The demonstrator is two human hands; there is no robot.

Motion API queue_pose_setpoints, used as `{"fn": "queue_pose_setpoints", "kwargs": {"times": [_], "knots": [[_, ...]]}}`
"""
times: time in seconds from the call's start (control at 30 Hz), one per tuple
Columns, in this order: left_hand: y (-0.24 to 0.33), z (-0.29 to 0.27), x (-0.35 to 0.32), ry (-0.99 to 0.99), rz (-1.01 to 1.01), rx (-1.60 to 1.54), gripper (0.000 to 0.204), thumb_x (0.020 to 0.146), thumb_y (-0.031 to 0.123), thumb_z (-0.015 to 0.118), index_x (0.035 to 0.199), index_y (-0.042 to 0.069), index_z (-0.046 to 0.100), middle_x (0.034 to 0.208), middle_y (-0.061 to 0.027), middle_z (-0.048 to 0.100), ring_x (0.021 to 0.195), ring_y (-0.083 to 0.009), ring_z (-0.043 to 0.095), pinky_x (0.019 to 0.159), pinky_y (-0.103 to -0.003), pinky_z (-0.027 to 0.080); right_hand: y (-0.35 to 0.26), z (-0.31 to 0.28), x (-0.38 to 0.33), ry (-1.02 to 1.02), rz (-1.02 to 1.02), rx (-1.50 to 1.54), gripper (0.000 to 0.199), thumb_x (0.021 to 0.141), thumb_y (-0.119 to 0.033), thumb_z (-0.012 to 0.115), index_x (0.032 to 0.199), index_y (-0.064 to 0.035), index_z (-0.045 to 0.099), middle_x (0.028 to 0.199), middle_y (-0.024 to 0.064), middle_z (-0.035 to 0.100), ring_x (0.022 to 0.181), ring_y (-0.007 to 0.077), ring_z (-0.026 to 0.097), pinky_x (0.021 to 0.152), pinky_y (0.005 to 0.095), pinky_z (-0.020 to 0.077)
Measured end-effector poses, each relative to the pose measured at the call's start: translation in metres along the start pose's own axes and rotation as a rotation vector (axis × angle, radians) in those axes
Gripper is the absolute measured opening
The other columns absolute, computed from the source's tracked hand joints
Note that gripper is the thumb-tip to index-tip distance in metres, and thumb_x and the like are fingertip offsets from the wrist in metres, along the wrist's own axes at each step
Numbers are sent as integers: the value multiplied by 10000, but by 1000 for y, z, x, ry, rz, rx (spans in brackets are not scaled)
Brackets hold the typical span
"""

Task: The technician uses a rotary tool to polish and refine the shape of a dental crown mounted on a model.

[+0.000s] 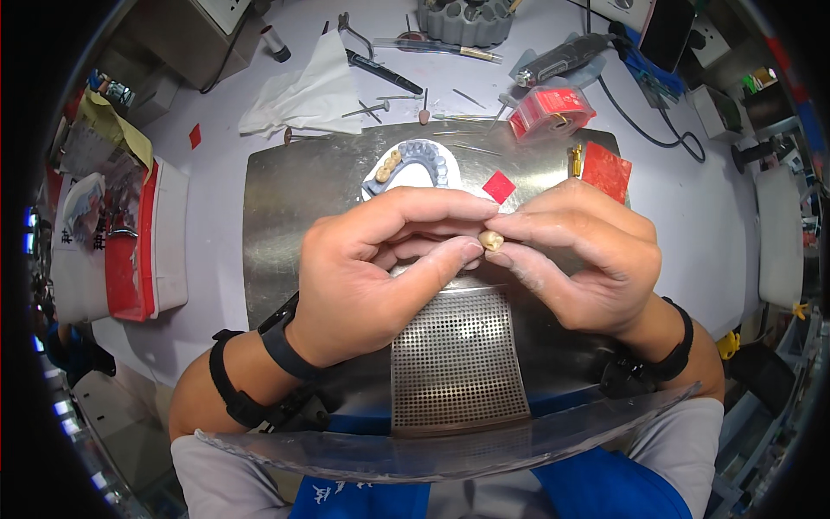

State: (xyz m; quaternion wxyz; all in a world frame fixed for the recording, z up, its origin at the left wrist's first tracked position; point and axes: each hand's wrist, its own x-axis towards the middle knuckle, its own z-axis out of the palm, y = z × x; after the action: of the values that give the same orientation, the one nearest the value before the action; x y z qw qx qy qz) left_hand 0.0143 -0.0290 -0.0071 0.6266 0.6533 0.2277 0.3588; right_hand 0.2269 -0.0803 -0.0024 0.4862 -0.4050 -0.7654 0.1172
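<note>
A small cream-coloured dental crown (491, 242) is pinched at the fingertips of my right hand (592, 251), between thumb and forefinger. My left hand (367, 268) is curled in from the other side, its thumb tip against or right beside the crown and its forefinger meeting the right fingers above. Just beyond the fingertips is a small red paper square (499, 187); whether it lies on the metal or is held I cannot tell. Behind the left hand sits a grey dental arch model (422, 152) on a white base, with several tan crowns (388, 167) along its left side.
A steel plate (281, 216) with a perforated grille (458, 363) lies under my hands. Beyond it are a white tissue (307, 95), loose burs, a black pen (385, 73), a red-and-clear box (551, 112) and a rotary handpiece (566, 59). A red-and-white bin (169, 242) stands left.
</note>
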Motion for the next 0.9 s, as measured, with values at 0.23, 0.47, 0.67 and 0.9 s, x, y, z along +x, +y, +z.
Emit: {"fn": "queue_pose_setpoints", "kwargs": {"times": [0.23, 0.47, 0.67, 0.9], "knots": [[-6, 0, 1, 7, 72, -21, 276, 920, -79, 648, 1196, -80, 654, 1150, -160, 693, 1039, -193, 707, 891, -267, 602, 1, -1, -1, -8, 5, -28, 208, 739, 17, 820, 938, -7, 766, 834, 105, 729, 702, 200, 683, 591, 278, 529], [-6, 0, 0, 17, 57, -23, 270, 920, -73, 650, 1190, -79, 655, 1138, -157, 696, 1027, -186, 709, 879, -262, 604, 0, 0, -1, -1, 23, -18, 213, 732, 11, 829, 935, -10, 767, 826, 102, 725, 698, 193, 681, 585, 272, 524], [-5, 2, 1, 14, 34, -45, 281, 921, -74, 648, 1202, -81, 646, 1139, -155, 693, 1029, -182, 708, 882, -259, 605, 1, -1, -1, -6, -1, -16, 215, 739, 11, 826, 945, -10, 768, 832, 98, 726, 699, 194, 683, 590, 269, 528], [-1, 0, 1, -11, -18, -8, 329, 910, -102, 661, 1232, -89, 592, 1145, -199, 694, 1050, -200, 703, 932, -299, 586, 2, 0, -1, -9, 3, -2, 236, 734, 23, 822, 962, -7, 770, 826, 101, 725, 691, 195, 682, 599, 273, 532]]}}
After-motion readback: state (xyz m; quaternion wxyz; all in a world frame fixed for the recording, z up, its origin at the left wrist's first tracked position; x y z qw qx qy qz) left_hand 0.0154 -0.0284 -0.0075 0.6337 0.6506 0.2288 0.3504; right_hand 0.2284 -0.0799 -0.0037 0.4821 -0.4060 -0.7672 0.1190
